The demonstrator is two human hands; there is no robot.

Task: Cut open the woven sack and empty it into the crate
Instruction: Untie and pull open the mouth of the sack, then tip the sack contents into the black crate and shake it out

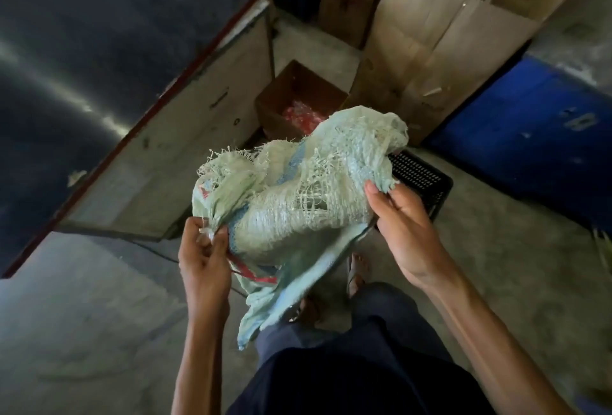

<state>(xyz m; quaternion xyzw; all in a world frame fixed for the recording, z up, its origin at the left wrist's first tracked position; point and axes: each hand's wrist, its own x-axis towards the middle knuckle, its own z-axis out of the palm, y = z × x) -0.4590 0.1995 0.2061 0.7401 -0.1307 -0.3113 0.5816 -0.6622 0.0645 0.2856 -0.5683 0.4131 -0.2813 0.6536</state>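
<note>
Sack held up betw. both hands, left pinching corner, right gripping edge, crate prob. beneath.

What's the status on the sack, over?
Left hand grips one bunched end, right hand the other. Sack frayed, held above black crate. Nothing in the way.

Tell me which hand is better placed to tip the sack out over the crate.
Probably the right hand. It pinches the sack at the end nearest the black crate, which sits just beyond it. The left hand grips the bunched end on the far side, so it could lift that end.
</note>
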